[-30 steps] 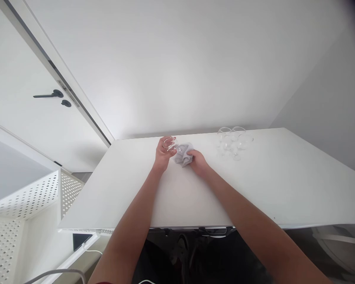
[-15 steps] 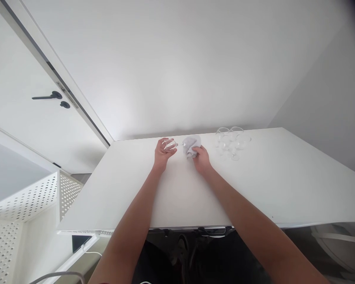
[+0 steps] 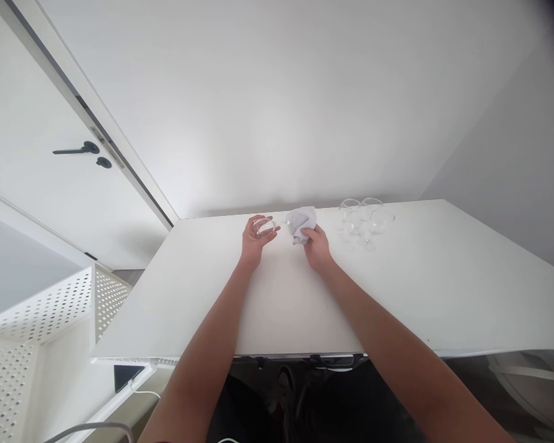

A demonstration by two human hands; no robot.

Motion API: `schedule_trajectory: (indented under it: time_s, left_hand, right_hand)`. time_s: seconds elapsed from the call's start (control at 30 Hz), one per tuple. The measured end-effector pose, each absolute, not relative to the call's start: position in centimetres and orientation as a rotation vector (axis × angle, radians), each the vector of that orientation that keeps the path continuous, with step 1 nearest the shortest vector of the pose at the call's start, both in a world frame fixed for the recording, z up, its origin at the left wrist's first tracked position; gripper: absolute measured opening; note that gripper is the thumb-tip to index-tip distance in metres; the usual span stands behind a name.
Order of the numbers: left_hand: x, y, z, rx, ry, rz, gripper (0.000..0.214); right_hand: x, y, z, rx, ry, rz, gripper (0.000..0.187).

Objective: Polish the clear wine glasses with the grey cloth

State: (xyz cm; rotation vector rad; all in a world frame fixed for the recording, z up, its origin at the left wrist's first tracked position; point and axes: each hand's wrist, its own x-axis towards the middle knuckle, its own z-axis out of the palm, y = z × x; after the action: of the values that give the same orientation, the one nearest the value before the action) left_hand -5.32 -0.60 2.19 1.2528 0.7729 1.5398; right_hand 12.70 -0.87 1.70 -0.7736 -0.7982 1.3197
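Note:
A clear stemmed glass [image 3: 264,227] lies sideways in the air above the white table, its bowl to the left and its foot to the right. My left hand [image 3: 253,243] is closed round the bowl, fingers behind it and thumb in front. In my right hand [image 3: 317,247] is a pale grey cloth [image 3: 305,223], pinched between thumb and fingers. The cloth covers part of the glass's foot, so the contact there is partly hidden. Nearest to my right hand on the table is a group of clear stemmed glasses [image 3: 367,220].
The white table [image 3: 295,307] stands against a pale wall. On the left are a door with a black handle [image 3: 76,150] and a white perforated panel [image 3: 108,298]. A grey cable [image 3: 92,426] curves at the lower left.
The glass has tilted slightly in my left hand. My right hand and the cloth have shifted a little, and the cloth's folds have changed shape at the foot.

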Motion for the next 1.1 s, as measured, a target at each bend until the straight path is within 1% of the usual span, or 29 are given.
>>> schedule_trajectory:
  time_s: [0.13,0.27,0.37,0.43,0.57,0.67,0.73,0.83,0.87,0.93,1.0,1.1]
  left_hand:
    - [-5.1,-0.7,2.1,1.298,0.755,1.504,0.059]
    - [-5.1,-0.7,2.1,1.304,0.762,1.500,0.058]
    - [-5.2,-0.7,2.1,1.312,0.747,1.489,0.058]
    - [-5.2,-0.7,2.1,1.314,0.745,1.494,0.058]
    - [-5.3,-0.5,2.0,1.285,0.735,1.517,0.059]
    - [-5.4,-0.4,2.0,1.295,0.731,1.474,0.060]
    - [-5.4,-0.5,2.0,1.294,0.760,1.478,0.062]
    - [-5.6,-0.6,2.2,1.270,0.830,1.542,0.065]
    - [-5.6,-0.7,2.3,1.267,0.854,1.563,0.065]
    - [-5.7,-0.7,2.3,1.281,0.896,1.593,0.064]
    - [-5.7,-0.7,2.4,1.308,0.937,1.603,0.062]
    - [-5.7,-0.5,2.2,1.334,1.014,1.603,0.063]
  right_hand:
    - [12.8,-0.9,1.7,-0.842,-0.809,1.376,0.022]
    - [12.9,-1.0,1.6,-0.884,-0.834,1.273,0.016]
    - [12.8,-1.0,1.7,-0.823,-0.830,1.319,0.021]
    - [12.7,-1.1,1.9,-0.857,-0.816,1.379,0.024]
    - [12.5,-1.3,2.1,-0.927,-0.840,1.351,0.018]
    - [12.7,-1.3,2.2,-0.927,-0.874,1.315,0.020]
    - [12.9,-1.4,2.2,-1.008,-0.900,1.245,0.026]
    - [13.4,-1.6,2.2,-1.132,-1.000,1.005,0.036]
    - [13.5,-1.8,2.2,-1.154,-1.051,0.917,0.035]
    - [13.4,-2.1,2.4,-1.171,-1.182,0.777,0.026]
    - [13.1,-2.5,2.7,-1.160,-1.337,0.704,0.021]
    - [12.5,-3.4,3.2,-1.106,-1.653,0.749,0.038]
